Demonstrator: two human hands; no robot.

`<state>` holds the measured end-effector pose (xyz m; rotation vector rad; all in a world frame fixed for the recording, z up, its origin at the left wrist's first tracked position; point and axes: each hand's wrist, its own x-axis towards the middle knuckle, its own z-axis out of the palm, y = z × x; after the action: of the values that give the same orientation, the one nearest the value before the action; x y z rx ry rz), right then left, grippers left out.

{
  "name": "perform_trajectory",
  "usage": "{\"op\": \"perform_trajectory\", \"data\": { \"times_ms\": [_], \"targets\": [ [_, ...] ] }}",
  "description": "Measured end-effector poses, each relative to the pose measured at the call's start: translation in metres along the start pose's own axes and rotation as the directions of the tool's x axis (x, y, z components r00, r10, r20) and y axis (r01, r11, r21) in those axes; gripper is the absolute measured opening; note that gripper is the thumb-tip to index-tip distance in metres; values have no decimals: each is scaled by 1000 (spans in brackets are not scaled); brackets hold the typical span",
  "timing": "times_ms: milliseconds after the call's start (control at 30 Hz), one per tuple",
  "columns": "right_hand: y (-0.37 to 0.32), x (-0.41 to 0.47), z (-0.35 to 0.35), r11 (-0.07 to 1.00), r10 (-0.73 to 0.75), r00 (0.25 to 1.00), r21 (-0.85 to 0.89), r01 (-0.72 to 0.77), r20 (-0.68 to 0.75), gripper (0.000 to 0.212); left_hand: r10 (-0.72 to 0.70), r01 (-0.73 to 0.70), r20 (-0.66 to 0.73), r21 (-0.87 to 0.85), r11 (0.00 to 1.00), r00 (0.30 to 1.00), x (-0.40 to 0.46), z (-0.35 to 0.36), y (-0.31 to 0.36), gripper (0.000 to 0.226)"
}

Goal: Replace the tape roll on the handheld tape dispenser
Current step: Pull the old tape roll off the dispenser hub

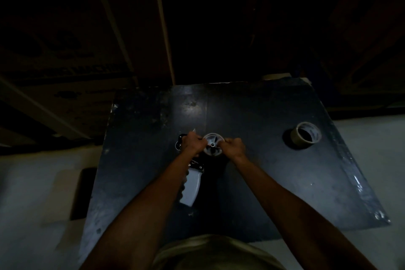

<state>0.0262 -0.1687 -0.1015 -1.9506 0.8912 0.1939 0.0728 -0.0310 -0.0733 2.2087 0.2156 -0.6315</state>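
Note:
The handheld tape dispenser (192,184) lies on the dark table (263,182), its pale handle pointing toward me. Its round spool hub (213,144) sits between my hands with a nearly empty roll core around it. My left hand (192,143) is closed on the dispenser's frame at the hub's left edge. My right hand (234,147) pinches the hub's right rim. A tan tape roll (305,136) stands apart on the table to the right, a hand's length from my right hand.
The scene is very dim. Large cardboard boxes (76,50) are stacked behind and left of the table. The table's right edge (359,184) has shiny tape along it. A pale floor (32,204) shows on both sides.

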Motion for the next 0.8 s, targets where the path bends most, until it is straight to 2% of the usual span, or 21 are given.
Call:
{"op": "perform_trajectory", "data": {
  "times_ms": [67,167,233,367,533,633,800],
  "targets": [
    [9,-2,5,997,44,999,59,-44,1,24,-7,7,-1,-18,1000,1000,0,-1,-1,19],
    [14,-6,7,996,38,998,83,-34,-42,24,8,-8,17,-31,999,1000,1,1,-5,15],
    [14,-6,4,998,18,999,55,-15,-51,27,14,-13,33,-42,999,999,-2,1,-5,13],
    [6,0,-2,1000,-20,1000,-24,19,-15,28,-4,6,30,-74,997,1000,-4,1,-5,27],
    [3,4,-5,989,-63,998,-136,62,-7,37,-43,43,0,-123,991,999,-8,-1,-1,16],
    [-3,2,-7,983,-68,998,-170,68,4,32,-48,44,-23,-150,988,999,-11,0,1,25],
    [9,18,2,982,-71,997,-180,62,-41,55,-29,15,-98,-135,991,995,-18,0,2,29]
  ]
}}
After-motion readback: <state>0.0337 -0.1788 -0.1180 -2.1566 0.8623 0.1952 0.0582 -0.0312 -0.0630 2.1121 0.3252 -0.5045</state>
